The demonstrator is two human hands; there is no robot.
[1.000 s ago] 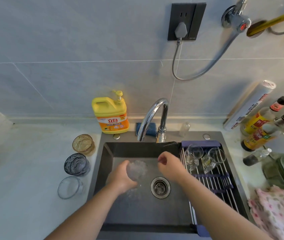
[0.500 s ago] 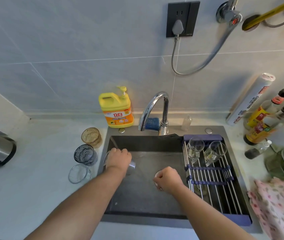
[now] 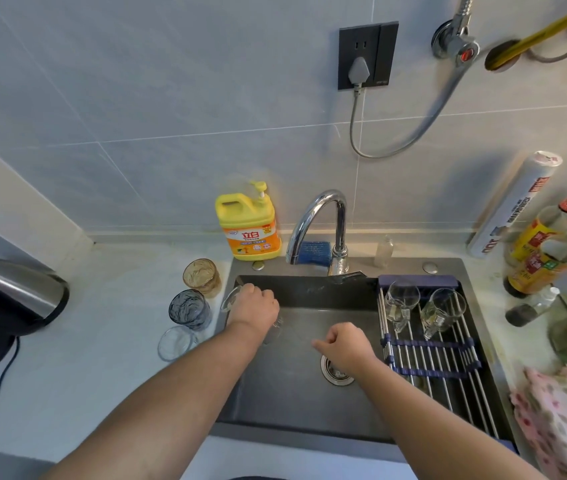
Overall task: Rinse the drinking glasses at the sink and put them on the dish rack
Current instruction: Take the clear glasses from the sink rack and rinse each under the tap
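Drinking glass (image 3: pixel 230 300), clear, gripped in the left hand (image 3: pixel 253 306) at the left wall of the sink (image 3: pixel 292 382), tipped over on its side with the mouth towards the bench (image 3: pixel 102 358); the fingers wrap the body and hide most of it. Right hand (image 3: pixel 346 344) hangs above the drain (image 3: pixel 335 375) with fingers curled in and nothing visible in it. No stream can be made out at the tap (image 3: pixel 320 216). Two clear glasses (image 3: pixel 401 301) (image 3: pixel 443 311) lie tilted at the far end of the dish rack (image 3: pixel 437 358), which spans the right side of the sink. On the bench beside the sink's left rim wait an amber glass (image 3: pixel 202 277), a blue-grey glass (image 3: pixel 190 309) and a low clear glass (image 3: pixel 175 342). Handling, as a judgement: light, rigid, thin-walled, likely wet and so slick; it would chip on the steel sink wall or the rack bars. Best held round the mid-body with thumb opposing the fingers, not by the rim, and set down gently between the bars, clear of the two already there.
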